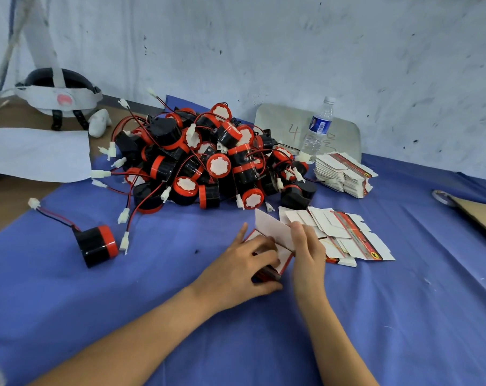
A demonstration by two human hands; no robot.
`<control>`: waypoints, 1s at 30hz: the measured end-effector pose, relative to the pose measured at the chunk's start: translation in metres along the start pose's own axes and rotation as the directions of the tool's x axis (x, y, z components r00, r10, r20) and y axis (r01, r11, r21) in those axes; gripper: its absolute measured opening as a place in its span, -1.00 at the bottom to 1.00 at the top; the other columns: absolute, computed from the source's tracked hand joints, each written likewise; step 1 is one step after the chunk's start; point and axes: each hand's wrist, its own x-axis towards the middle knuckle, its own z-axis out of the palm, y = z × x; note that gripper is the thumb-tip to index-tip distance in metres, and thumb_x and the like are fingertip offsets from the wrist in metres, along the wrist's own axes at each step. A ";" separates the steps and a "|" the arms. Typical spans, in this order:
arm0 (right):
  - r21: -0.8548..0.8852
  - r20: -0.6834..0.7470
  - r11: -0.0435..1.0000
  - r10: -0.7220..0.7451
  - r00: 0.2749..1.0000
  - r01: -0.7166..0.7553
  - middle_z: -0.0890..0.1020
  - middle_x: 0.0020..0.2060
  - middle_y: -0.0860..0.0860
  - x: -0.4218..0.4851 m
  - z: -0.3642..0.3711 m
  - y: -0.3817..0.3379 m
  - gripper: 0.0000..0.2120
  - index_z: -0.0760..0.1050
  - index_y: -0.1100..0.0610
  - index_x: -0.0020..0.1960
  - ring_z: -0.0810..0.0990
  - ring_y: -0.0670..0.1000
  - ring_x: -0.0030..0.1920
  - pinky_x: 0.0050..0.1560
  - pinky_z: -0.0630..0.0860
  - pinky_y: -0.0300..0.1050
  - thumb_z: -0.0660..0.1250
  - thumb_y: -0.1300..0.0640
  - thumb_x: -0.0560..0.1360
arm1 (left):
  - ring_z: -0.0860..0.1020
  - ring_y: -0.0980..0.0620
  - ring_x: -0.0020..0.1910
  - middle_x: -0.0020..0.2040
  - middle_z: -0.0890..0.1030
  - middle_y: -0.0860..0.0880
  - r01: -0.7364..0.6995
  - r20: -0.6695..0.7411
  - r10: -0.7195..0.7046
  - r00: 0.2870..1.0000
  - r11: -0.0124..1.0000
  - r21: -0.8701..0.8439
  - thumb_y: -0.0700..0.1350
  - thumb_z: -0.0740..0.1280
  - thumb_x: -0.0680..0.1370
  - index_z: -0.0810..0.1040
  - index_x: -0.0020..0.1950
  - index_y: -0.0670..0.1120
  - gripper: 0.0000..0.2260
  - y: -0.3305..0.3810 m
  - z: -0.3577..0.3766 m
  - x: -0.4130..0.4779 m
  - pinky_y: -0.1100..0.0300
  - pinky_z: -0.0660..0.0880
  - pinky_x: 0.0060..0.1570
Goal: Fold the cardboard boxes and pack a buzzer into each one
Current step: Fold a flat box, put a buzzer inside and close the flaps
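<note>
Centre, table edge side: left hand (244, 263) has its fingers curled over the red-edged lower part of a half-folded cardboard box (272, 231), pressing it to the blue tablecloth (180, 316). Right hand (308, 246) pinches the box's white panel from the 3 o'clock side, and the panel stands up tilted. Fingers hide the inside of the fold, so its contents can't be told.

At 12 o'clock from the hands is a buzzer pile (208, 157): black bodies, red rims, white caps, red/black leads with white plugs, all tangled and heaped loose on the cloth.

At 9 o'clock a lone buzzer (97, 245) lies on its side, well apart from the pile, with its lead trailing to 10 o'clock.

At 3 o'clock, just beside the right hand, loose flat boxes (353, 238) are fanned out and overlapping. At 1 o'clock a stack of flat boxes (342, 174) touches the pile's right edge.

Behind the stack a clear water bottle (319, 126) stands upright with its cap on, in front of a grey board (347, 132) marked "4".

Far 10 o'clock: a head-mount rig (58, 93) with white paper (35, 154) below it. Far 3 o'clock: a brown cardboard sheet (481, 215).
</note>
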 end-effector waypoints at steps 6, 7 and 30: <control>-0.060 0.030 0.996 -0.065 0.997 0.067 0.64 -0.31 -0.10 0.004 -0.005 0.000 -0.82 0.59 0.05 -0.13 0.57 -0.17 -0.25 -0.21 0.47 -0.33 0.29 0.25 0.57 | 0.51 0.03 0.18 0.12 0.56 -0.04 -0.013 -0.042 0.011 0.999 0.998 -0.064 -0.02 0.42 0.50 0.59 -0.01 -0.11 -0.82 0.000 -0.002 0.003 0.26 -0.17 0.51; -0.068 0.045 0.995 -0.069 0.997 0.071 0.65 -0.31 -0.09 0.004 -0.008 0.000 -0.79 0.61 0.05 -0.13 0.58 -0.15 -0.25 -0.21 0.48 -0.32 0.29 0.29 0.56 | 0.51 0.04 0.16 0.10 0.56 -0.04 -0.018 -0.045 0.015 0.999 0.998 -0.063 -0.03 0.42 0.50 0.59 -0.02 -0.11 -0.83 0.000 -0.002 0.003 0.24 -0.14 0.52; -0.183 0.334 0.980 -0.015 0.942 0.080 0.65 0.09 -0.18 0.002 -0.004 0.013 -0.81 0.59 0.01 -0.04 0.56 -0.15 0.21 0.19 0.49 -0.22 0.43 0.28 0.47 | 0.33 0.21 0.30 0.32 0.34 0.14 0.467 -0.097 -0.577 0.811 0.739 -0.486 0.00 0.58 0.34 0.28 0.45 0.02 -0.23 -0.018 -0.003 0.001 0.42 0.29 0.20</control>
